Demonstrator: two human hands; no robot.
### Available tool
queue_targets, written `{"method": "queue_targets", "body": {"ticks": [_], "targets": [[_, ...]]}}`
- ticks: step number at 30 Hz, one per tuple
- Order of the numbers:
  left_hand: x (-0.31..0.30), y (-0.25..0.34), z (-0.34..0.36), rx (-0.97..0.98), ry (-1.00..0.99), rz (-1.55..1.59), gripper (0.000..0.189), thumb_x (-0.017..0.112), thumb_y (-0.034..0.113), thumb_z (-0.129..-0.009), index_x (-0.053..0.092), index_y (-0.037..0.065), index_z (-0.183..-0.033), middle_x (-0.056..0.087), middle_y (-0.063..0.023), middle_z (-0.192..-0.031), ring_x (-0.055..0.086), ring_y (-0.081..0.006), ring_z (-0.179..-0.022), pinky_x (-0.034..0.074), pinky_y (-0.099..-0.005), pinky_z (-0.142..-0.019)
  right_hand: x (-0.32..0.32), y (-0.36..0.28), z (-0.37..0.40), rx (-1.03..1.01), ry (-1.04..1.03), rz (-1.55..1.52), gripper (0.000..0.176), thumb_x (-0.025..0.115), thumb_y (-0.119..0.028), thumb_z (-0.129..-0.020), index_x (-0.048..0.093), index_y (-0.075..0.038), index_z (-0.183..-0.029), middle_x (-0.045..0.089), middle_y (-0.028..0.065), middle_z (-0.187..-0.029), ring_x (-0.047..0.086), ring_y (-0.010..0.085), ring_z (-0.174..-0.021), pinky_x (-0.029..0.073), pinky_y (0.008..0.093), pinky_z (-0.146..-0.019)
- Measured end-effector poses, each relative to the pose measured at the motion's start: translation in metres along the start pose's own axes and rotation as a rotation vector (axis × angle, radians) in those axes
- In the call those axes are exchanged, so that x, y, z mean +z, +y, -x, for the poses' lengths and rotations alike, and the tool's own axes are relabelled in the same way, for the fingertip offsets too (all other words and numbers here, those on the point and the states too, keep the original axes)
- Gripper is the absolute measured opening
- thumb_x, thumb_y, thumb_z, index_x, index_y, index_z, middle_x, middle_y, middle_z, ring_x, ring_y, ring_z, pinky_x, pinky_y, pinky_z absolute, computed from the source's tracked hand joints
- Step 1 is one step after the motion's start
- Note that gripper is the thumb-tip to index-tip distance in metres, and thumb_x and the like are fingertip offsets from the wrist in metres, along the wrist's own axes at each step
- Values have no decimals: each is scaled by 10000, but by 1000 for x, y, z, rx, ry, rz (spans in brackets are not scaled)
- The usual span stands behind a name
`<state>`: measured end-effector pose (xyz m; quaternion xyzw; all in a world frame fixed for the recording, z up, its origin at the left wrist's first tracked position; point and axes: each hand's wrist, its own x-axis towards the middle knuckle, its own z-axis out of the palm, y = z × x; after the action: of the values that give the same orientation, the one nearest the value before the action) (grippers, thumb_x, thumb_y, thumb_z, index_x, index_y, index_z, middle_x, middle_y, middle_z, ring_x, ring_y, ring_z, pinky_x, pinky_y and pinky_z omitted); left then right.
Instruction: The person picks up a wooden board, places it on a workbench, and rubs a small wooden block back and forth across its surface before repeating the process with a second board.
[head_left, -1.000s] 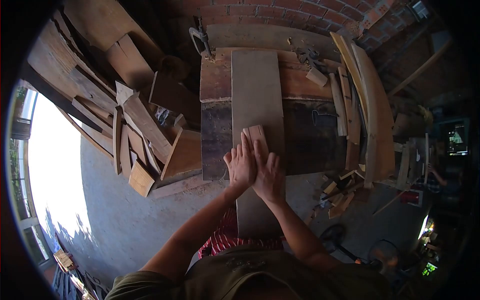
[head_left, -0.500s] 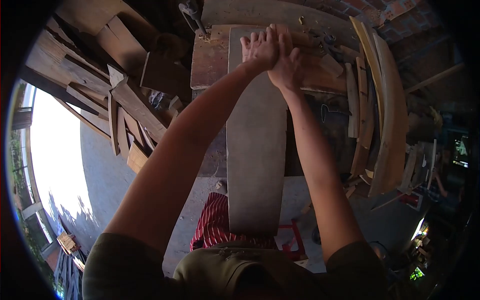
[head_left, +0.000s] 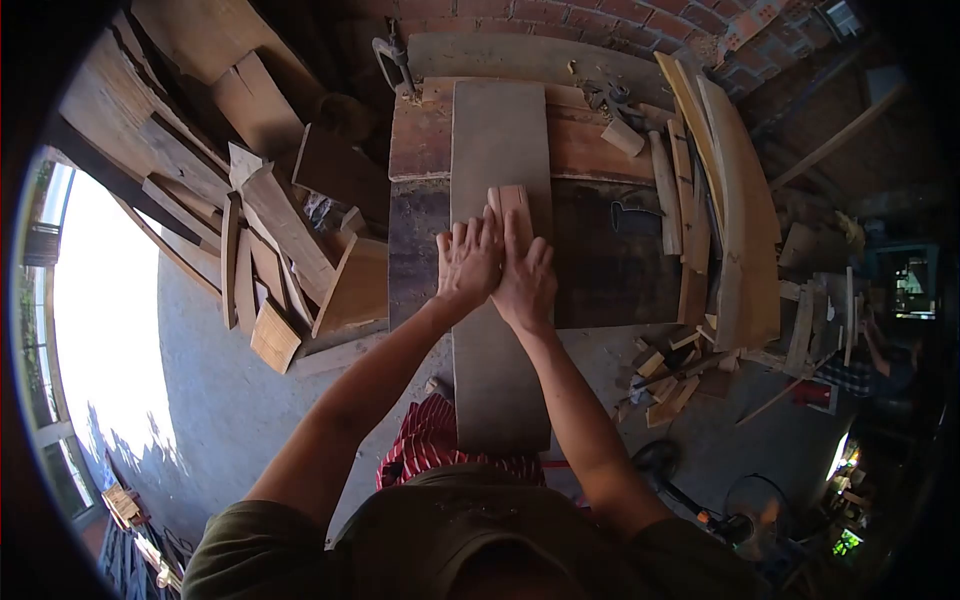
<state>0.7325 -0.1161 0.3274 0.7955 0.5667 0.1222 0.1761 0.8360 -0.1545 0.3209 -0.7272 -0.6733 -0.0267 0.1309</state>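
Note:
A long grey board (head_left: 500,135) lies lengthwise over the workbench (head_left: 620,275), its near end reaching to my waist. On its middle sits a small reddish-brown wooden block (head_left: 508,200), mostly covered by my fingers. My left hand (head_left: 468,268) presses on the block's left side, fingers bent, some over the board's left edge. Along its right side my right hand (head_left: 526,280) grips it, with the index finger stretched forward on top. The two hands touch each other. What is under the block is hidden.
A metal clamp (head_left: 393,65) stands at the bench's far left corner. Long planks (head_left: 745,220) lean along the right side, and scrap boards (head_left: 280,215) are piled at left. Offcuts (head_left: 675,385) lie on the floor at right. Another person (head_left: 880,365) is at far right.
Both hands have drawn the wooden block back along the grey board, from its far end to the middle. My arms are now more bent, and the view has shifted.

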Motion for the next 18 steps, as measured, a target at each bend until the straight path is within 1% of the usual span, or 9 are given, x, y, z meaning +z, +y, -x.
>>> {"method": "queue_targets", "body": {"ticks": [2,4,5,7,8,10,12,13,18], "targets": [[4,-12,72,87,41,91,653,593,193,-869,363,52,-1463,447,-152,-1266,425,-336,-1140,317,-455,-991,-12,-7,39,-7,-5,30,863,717,-312,-777,292,-182,-1516,487,161,-974,559,308,-892,543,361,-609],[-4,-24,138,20,98,304,728,606,-24,-793,368,99,-1470,426,-184,-1235,413,-376,-1144,367,-479,-996,-26,-13,63,-13,-99,-4,916,737,-285,-759,258,-193,-1534,478,160,-991,550,314,-907,546,379,-646],[-11,-30,168,-24,162,350,773,598,-83,-771,360,124,-1477,426,-158,-1235,469,-313,-1105,412,-426,-975,-26,-15,67,-21,-86,-4,916,737,-285,-759,258,-193,-1534,478,160,-991,550,314,-907,546,379,-646],[-16,-48,210,-477,138,1071,792,571,-112,-793,325,154,-1497,454,-113,-1207,516,-217,-1069,430,-350,-965,-21,-16,75,-9,-69,28,940,746,-267,-753,238,-203,-1542,471,162,-1012,544,325,-928,546,401,-674],[-29,-50,226,-506,146,1058,792,571,-112,-793,325,154,-1497,454,-113,-1207,516,-217,-1069,430,-350,-965,-21,-17,75,-2,-73,21,933,747,-266,-753,246,-205,-1538,471,166,-1019,543,338,-930,548,404,-680],[-70,-49,237,-531,245,1797,801,556,-116,-825,276,176,-1516,484,-84,-1193,529,-140,-1049,460,-275,-913,-19,-14,75,-47,-78,9,904,715,-275,-792,216,-187,-1540,477,185,-1043,552,362,-940,543,423,-722],[-108,-47,245,-387,259,2150,813,567,-112,-837,251,188,-1524,506,-103,-1198,549,-148,-1022,494,-268,-875,-14,-11,74,-47,-139,3,877,674,-330,-822,192,-204,-1544,480,209,-1081,563,377,-950,537,460,-759],[-125,-43,250,-400,291,2147,813,567,-112,-837,251,188,-1524,506,-103,-1198,549,-148,-1022,494,-268,-875,-16,-12,73,-33,-168,-20,880,672,-335,-822,187,-216,-1547,479,215,-1104,563,381,-947,532,472,-782],[-166,-31,277,-82,213,2499,902,637,-123,-776,266,247,-1510,491,-114,-1236,553,-133,-945,496,-288,-919,-8,-13,74,-22,-141,73,894,664,-356,-822,160,-252,-1553,475,213,-1128,563,389,-980,528,475,-810]]}}
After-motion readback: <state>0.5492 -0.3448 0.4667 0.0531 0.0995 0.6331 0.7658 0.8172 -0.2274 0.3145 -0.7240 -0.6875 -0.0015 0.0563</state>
